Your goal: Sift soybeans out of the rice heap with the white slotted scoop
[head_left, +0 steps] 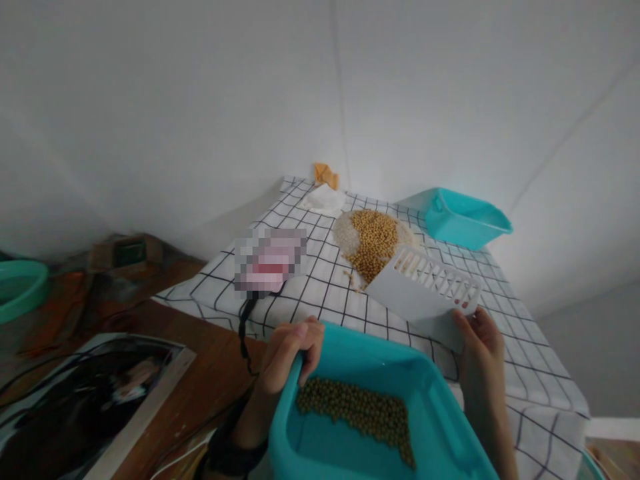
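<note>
Two hands, left hand (295, 347) and right hand (480, 337), are showing; two rectangular turquoise tubs, near tub (367, 350) and far tub (457, 230), are appearing too. One slotted white plate (407, 300), one soybean heap (373, 237), one darker bean batch (357, 408) and one checked tablecloth (320, 283) are showing.

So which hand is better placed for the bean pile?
Likely the right hand: it holds the slotted white piece near the bean pile; the left hand grips the nearer teal tub.

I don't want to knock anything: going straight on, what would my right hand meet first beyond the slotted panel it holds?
Probably the far teal bin: your right hand points roughly at it, across the checked cloth, though depth is unclear.
</note>
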Action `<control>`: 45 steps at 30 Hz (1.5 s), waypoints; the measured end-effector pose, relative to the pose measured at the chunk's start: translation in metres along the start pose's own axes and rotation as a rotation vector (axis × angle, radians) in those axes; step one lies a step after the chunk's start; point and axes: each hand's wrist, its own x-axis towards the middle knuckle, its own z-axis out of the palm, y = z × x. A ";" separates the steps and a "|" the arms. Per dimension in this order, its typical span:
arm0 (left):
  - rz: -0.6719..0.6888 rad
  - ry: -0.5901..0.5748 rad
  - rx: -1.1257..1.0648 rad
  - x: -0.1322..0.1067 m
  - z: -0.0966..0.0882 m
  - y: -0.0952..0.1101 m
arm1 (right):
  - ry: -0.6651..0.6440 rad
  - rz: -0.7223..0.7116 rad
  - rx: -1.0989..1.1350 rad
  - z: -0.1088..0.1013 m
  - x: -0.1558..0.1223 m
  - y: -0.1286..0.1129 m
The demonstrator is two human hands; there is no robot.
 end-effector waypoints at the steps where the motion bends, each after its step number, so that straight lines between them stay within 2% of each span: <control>1: -0.010 0.002 0.010 0.000 0.000 0.000 | 0.006 -0.008 0.001 0.001 -0.001 -0.001; 10: -0.020 -0.002 0.034 0.000 0.001 0.002 | -0.027 -0.006 -0.032 0.002 0.002 0.002; 15: 0.012 -0.002 0.009 0.000 0.000 -0.001 | -0.001 -0.058 -0.029 0.006 0.000 -0.002; 21: 0.005 -0.007 0.030 0.000 -0.002 -0.003 | -0.012 0.045 -0.033 0.001 -0.001 0.000; 24: -0.031 -0.003 0.049 0.000 -0.002 -0.001 | 0.004 0.010 -0.052 0.003 -0.001 0.001; 28: -0.015 -0.021 0.035 0.000 -0.001 0.001 | -0.014 -0.041 -0.038 0.007 -0.002 -0.003; 38: 0.031 0.004 -0.041 -0.001 0.002 -0.004 | 0.004 -0.026 -0.032 0.010 -0.003 -0.004; 45: 0.054 0.029 -0.075 -0.001 0.004 -0.008 | -0.041 -0.037 -0.015 0.016 -0.002 -0.007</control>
